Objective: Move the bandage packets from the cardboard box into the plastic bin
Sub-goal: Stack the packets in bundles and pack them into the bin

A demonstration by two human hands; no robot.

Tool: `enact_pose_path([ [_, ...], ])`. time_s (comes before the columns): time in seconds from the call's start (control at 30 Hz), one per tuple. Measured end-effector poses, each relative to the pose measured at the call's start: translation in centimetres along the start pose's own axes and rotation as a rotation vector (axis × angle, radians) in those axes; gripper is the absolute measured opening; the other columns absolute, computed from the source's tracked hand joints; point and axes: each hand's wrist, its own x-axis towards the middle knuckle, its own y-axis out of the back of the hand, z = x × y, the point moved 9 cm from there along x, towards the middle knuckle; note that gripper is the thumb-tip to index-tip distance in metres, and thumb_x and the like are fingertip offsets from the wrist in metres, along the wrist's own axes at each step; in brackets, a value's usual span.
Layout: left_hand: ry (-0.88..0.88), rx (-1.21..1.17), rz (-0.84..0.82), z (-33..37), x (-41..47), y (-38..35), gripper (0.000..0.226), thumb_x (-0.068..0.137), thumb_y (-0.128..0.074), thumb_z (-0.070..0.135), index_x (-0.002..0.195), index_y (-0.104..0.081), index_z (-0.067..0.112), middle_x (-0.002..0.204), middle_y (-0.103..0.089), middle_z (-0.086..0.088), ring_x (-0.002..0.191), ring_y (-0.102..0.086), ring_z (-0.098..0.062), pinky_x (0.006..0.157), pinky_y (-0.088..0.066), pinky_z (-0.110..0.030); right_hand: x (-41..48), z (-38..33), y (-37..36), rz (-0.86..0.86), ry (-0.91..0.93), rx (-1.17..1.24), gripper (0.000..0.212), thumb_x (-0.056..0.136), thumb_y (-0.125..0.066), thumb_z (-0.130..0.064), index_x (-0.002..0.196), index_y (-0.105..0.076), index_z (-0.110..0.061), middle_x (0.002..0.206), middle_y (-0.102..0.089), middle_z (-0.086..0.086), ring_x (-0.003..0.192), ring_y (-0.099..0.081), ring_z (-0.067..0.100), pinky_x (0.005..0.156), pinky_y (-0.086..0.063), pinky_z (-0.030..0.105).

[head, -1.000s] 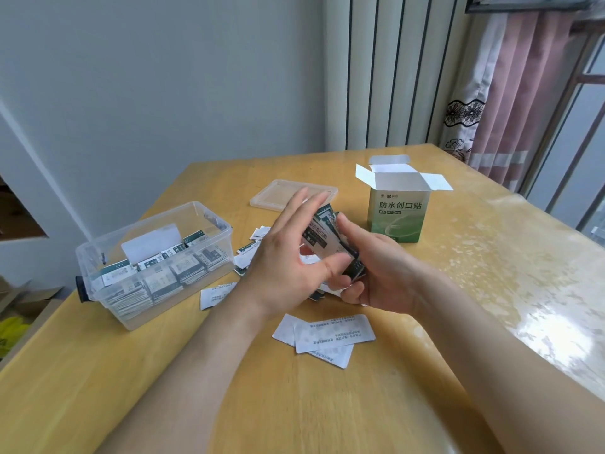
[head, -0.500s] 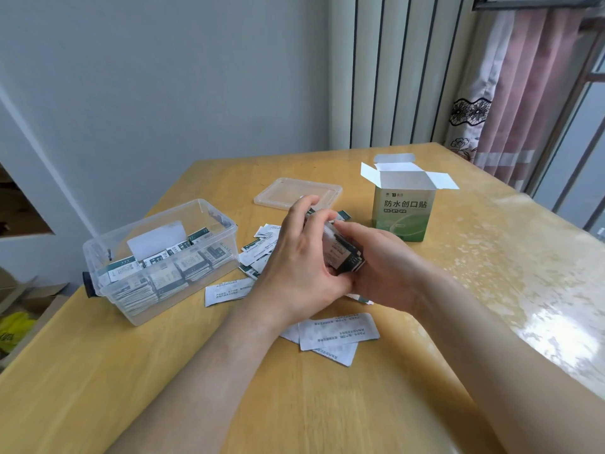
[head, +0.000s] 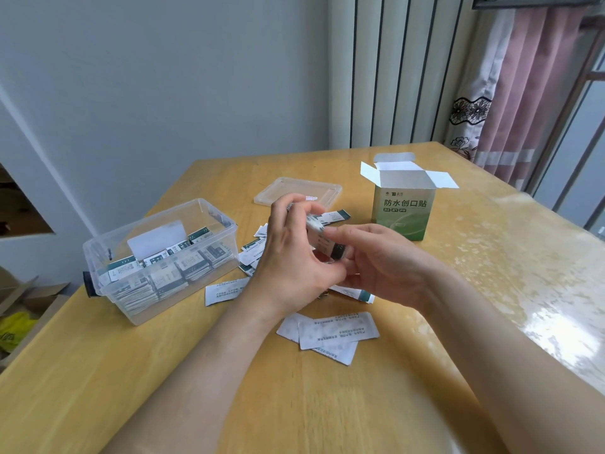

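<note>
Hands: left hand [head: 291, 257] and right hand [head: 376, 267] together, both gripping one stack of bandage packets [head: 324, 244] above the table [head: 163, 388].
Loose packets [head: 330, 332]: some at 6 o'clock of the hands, others from 9 to 12 o'clock.
Plastic bin [head: 144, 222]: 9 o'clock, uncovered, rows of packets inside.
Cardboard box [head: 404, 214]: 1 o'clock, flaps open, contents unseen.
Progress: probably well advanced; held stack and loose packets remain.

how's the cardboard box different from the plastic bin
The cardboard box is opaque green and white; the plastic bin is clear. The box stands tall and narrow; the bin sits low and wide. The bin's packets show through it; the box's contents are hidden. Both sit open-topped on the table.
</note>
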Motion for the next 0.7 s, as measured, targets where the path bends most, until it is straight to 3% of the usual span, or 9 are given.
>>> enact_pose_path([
  [0.07,0.010,-0.030,-0.048,0.0,-0.1,-0.4,0.068,0.063,-0.081,0.030,0.121,-0.046,0.025,0.136,-0.026,0.013,0.110,-0.039,0.012,0.074,-0.041,-0.005,-0.1,0.0,-0.2,-0.031,-0.001,-0.012,0.028,0.084,-0.067,-0.025,0.096,-0.062,0.001,0.066,-0.041,0.013,0.050,-0.057,0.009,0.065,-0.051,0.026],
  [0.13,0.000,-0.049,-0.064,0.4,-0.3,-0.6,0.066,0.062,-0.083,0.028,0.117,-0.046,0.030,0.137,-0.025,0.013,0.097,-0.046,0.007,0.073,-0.046,-0.015,-0.3,0.0,-0.7,-0.088,0.003,-0.036,0.016,0.081,-0.070,-0.025,0.077,-0.065,-0.010,0.064,-0.048,0.007,0.050,-0.051,0.011,0.065,-0.050,0.026],
  [0.2,-0.014,-0.056,-0.036,0.7,-0.3,-0.3,0.062,0.061,-0.082,0.028,0.112,-0.047,0.033,0.135,-0.026,0.012,0.100,-0.047,-0.002,0.072,-0.043,-0.012,-0.3,0.0,-0.9,-0.119,0.002,-0.032,0.015,0.081,-0.071,-0.025,0.069,-0.066,-0.018,0.066,-0.056,0.003,0.053,-0.052,0.010,0.068,-0.048,0.026],
  [0.3,-0.025,-0.026,0.012,0.7,-0.1,0.2,0.057,0.062,-0.081,0.025,0.107,-0.047,0.034,0.129,-0.029,0.011,0.121,-0.040,-0.010,0.077,-0.035,-0.002,-0.2,0.2,-0.5,-0.119,-0.007,-0.046,0.015,0.077,-0.074,-0.027,0.068,-0.063,-0.020,0.067,-0.056,-0.001,0.055,-0.049,0.009,0.064,-0.044,0.024],
  [0.43,-0.024,0.056,-0.088,0.8,-0.2,-0.4,0.061,0.057,-0.082,0.040,0.104,-0.043,0.037,0.125,-0.031,0.010,0.123,-0.031,-0.009,0.082,-0.031,-0.002,-0.3,0.0,-0.3,-0.123,-0.001,-0.087,0.029,0.064,-0.087,-0.029,0.070,-0.061,-0.017,0.072,-0.057,0.004,0.061,-0.043,0.016,0.066,-0.040,0.028],
  [0.5,0.036,0.016,-0.223,0.4,-0.1,-0.6,0.058,0.058,-0.085,0.039,0.099,-0.045,0.037,0.121,-0.035,0.013,0.118,-0.033,-0.004,0.083,-0.032,-0.003,-0.6,-0.2,0.0,-0.123,-0.013,-0.097,0.025,0.065,-0.086,-0.028,0.071,-0.064,-0.016,0.077,-0.064,0.010,0.068,-0.044,0.022,0.067,-0.042,0.029],
  [0.57,0.058,-0.114,-0.308,0.3,0.2,-0.1,0.043,0.069,-0.085,0.029,0.098,-0.053,0.033,0.113,-0.048,0.010,0.107,-0.047,-0.004,0.087,-0.038,-0.010,-0.9,-0.6,0.6,-0.102,-0.028,-0.092,0.010,0.074,-0.075,-0.025,0.070,-0.068,-0.019,0.076,-0.066,0.010,0.059,-0.047,0.017,0.060,-0.040,0.025],
  [0.63,0.064,-0.333,-0.319,0.3,0.6,1.0,0.019,0.084,-0.073,0.020,0.097,-0.061,0.022,0.096,-0.060,0.002,0.086,-0.057,-0.009,0.080,-0.048,-0.022,-1.2,-0.7,0.7,-0.134,-0.049,-0.034,0.009,0.080,-0.065,-0.024,0.076,-0.070,-0.018,0.075,-0.063,0.011,0.052,-0.042,0.012,0.053,-0.037,0.020],
  [0.7,0.102,-0.515,-0.307,0.2,0.7,1.6,0.012,0.087,-0.061,0.020,0.098,-0.062,0.014,0.083,-0.063,-0.003,0.071,-0.060,-0.014,0.067,-0.051,-0.025,-1.6,-0.5,0.1,-0.201,-0.076,0.065,0.012,0.080,-0.064,-0.024,0.086,-0.071,-0.015,0.076,-0.062,0.014,0.050,-0.039,0.011,0.052,-0.036,0.019],
])
